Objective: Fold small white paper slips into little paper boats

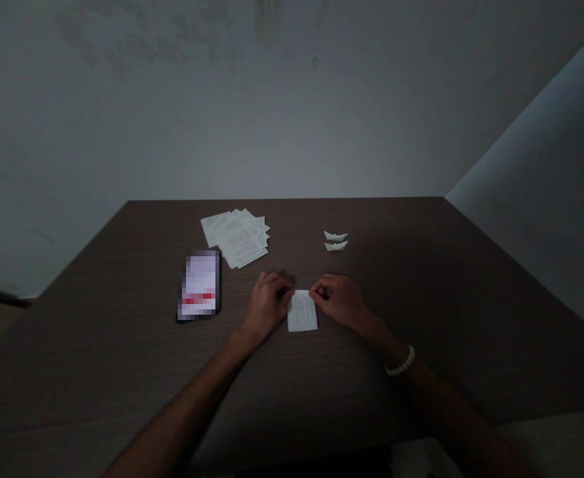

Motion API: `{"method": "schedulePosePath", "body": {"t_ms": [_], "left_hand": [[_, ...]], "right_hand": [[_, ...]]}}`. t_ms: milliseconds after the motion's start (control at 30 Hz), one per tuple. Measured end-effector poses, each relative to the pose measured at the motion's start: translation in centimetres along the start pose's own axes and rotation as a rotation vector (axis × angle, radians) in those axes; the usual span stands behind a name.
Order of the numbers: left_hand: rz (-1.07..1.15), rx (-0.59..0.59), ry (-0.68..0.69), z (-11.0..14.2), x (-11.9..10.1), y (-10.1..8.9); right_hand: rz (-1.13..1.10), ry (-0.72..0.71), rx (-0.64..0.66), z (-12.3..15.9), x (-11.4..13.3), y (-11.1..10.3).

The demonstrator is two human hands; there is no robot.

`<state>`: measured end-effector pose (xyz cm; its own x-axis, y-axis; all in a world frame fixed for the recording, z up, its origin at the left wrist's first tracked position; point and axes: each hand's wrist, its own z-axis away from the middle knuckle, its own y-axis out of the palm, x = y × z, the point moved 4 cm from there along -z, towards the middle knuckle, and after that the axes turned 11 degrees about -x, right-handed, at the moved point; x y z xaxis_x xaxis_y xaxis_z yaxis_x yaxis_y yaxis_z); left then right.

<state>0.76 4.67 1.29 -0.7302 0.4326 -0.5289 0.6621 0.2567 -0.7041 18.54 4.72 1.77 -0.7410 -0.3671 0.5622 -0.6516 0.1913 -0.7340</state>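
Note:
A small folded sheet of printed paper [302,312] lies on the table between my hands. My left hand [268,299] pinches its upper left corner between thumb and fingers. At the upper right corner, my right hand [339,299] grips the same paper in a pinch, its fingers curled. A pale beaded bracelet [400,362] circles my right wrist. Beyond the hands, slightly to the right, two small white paper boats [336,246] sit one behind the other.
A fanned stack of printed sheets [242,239] lies at the back left. In front of it is a tablet or phone [199,285] with a blurred lit screen. The dark wooden table [396,226] meets a grey wall [292,119] at its far edge.

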Motion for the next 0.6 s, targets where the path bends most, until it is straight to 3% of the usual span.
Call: {"method": "schedulePosePath", "body": {"t_ms": [333, 600], "left_hand": [[-0.203, 0.161, 0.274, 0.5, -1.0, -0.8], [-0.267, 0.178, 0.305, 0.9, -1.6, -1.3]], "right_hand": [[0.005, -0.046, -0.008, 0.3, -0.3, 0.1], [0.052, -0.124, 0.056, 0.6, -0.4, 0.1]]}}
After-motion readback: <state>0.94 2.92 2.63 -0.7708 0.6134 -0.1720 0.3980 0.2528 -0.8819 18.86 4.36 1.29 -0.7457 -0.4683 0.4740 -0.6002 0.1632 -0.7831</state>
